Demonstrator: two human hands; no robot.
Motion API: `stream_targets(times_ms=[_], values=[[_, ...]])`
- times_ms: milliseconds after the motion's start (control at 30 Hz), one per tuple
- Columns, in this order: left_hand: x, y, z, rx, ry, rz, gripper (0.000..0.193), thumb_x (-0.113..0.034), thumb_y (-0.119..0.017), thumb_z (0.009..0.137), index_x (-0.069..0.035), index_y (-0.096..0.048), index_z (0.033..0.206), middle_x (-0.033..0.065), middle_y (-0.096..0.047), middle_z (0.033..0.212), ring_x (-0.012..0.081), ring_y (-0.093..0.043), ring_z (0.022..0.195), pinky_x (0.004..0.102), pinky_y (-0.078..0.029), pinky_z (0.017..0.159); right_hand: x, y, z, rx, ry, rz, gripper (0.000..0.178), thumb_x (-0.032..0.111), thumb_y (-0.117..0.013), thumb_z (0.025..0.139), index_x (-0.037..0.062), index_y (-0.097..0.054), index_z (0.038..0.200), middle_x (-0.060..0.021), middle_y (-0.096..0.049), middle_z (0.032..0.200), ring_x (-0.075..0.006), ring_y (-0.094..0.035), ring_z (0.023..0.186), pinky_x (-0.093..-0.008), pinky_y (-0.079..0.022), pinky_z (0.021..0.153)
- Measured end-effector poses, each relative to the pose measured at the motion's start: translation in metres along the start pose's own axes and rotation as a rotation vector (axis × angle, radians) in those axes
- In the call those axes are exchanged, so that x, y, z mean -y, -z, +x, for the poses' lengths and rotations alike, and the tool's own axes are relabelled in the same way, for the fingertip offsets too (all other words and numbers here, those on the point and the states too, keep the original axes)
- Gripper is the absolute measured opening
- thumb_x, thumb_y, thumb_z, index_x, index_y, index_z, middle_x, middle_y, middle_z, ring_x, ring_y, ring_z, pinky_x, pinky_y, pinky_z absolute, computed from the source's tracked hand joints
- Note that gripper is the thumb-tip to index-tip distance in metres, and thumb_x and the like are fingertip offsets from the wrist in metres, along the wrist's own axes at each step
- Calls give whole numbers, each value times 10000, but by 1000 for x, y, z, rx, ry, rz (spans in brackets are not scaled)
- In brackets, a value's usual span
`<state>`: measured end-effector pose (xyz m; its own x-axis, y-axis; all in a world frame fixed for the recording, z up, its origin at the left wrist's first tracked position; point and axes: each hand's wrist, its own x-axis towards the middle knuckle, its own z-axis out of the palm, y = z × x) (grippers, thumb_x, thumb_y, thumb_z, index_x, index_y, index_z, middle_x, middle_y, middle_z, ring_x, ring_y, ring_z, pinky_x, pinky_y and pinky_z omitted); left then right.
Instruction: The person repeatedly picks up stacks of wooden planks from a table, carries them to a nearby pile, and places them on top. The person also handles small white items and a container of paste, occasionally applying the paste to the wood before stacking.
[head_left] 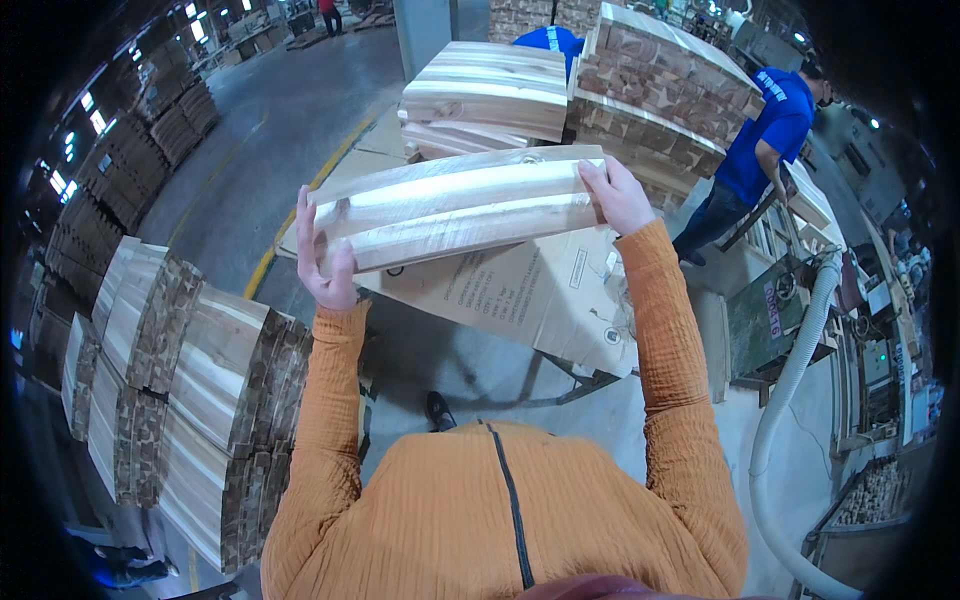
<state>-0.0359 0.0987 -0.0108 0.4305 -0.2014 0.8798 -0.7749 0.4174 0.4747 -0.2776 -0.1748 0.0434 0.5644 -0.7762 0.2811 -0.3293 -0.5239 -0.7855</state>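
Observation:
A wooden board (pixel 460 208), pale with darker streaks and a knot near its far edge, is held up in front of me between both hands. My left hand (pixel 327 255) grips its left end, thumb on the near face and fingers round the edge. At the other end my right hand (pixel 618 195) has its thumb on top, its fingers mostly hidden behind the wood. Under the board lies a cardboard sheet (pixel 500 295) with printing, spread over a table. Just beyond, a stack of similar boards (pixel 487 90) rests at the far side.
Tall stacks of boards (pixel 215 370) stand at my left, and another stack (pixel 665 80) rises at the far right. A person in a blue shirt (pixel 775 125) bends over work at the right. A pale flexible hose (pixel 790 400) curves down beside a green machine (pixel 768 315).

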Motion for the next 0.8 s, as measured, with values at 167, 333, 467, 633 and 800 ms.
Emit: stream_targets(times_ms=[167, 333, 467, 633, 800], values=[[19, 1, 29, 13, 79, -48, 517, -28, -433, 789, -21, -458, 1305, 165, -378, 1400, 259, -383, 1281, 369, -309, 1044, 22, -20, 23, -357, 603, -429, 393, 383, -605, 813, 207, -594, 1163, -53, -554, 1169, -283, -480, 1078, -450, -376, 922], [27, -8, 48, -24, 83, 12, 462, -31, -446, 809, -22, -503, 1267, 159, -437, 1349, 249, -427, 1246, 359, -357, 1018, 36, -32, 49, -277, 689, -363, 166, 273, -669, 773, 206, -707, 920, 7, -598, 1014, -250, -488, 993, -419, -356, 870], [32, -6, 58, 10, 124, 67, 468, -105, -454, 835, 3, -470, 1290, 136, -485, 1312, 221, -452, 1218, 347, -323, 1039, 40, -39, 65, -227, 690, -236, 148, 283, -677, 759, 208, -711, 883, 12, -608, 952, -230, -504, 966, -394, -364, 850], [42, -5, 63, -1, 227, -189, 633, -210, -487, 807, -6, -316, 1380, 218, -370, 1376, 273, -359, 1287, 370, -282, 1058, 62, -47, 77, -209, 584, -310, 122, 238, -675, 737, 148, -698, 816, -26, -617, 911, -244, -529, 903, -378, -407, 810], [47, -11, 71, -3, 193, -241, 721, -409, -448, 848, -10, -235, 1408, 210, -374, 1376, 286, -346, 1289, 393, -263, 1070, 57, -53, 88, -236, 633, -438, 114, 260, -599, 800, 164, -651, 833, -19, -579, 944, -254, -512, 974, -425, -390, 808]])
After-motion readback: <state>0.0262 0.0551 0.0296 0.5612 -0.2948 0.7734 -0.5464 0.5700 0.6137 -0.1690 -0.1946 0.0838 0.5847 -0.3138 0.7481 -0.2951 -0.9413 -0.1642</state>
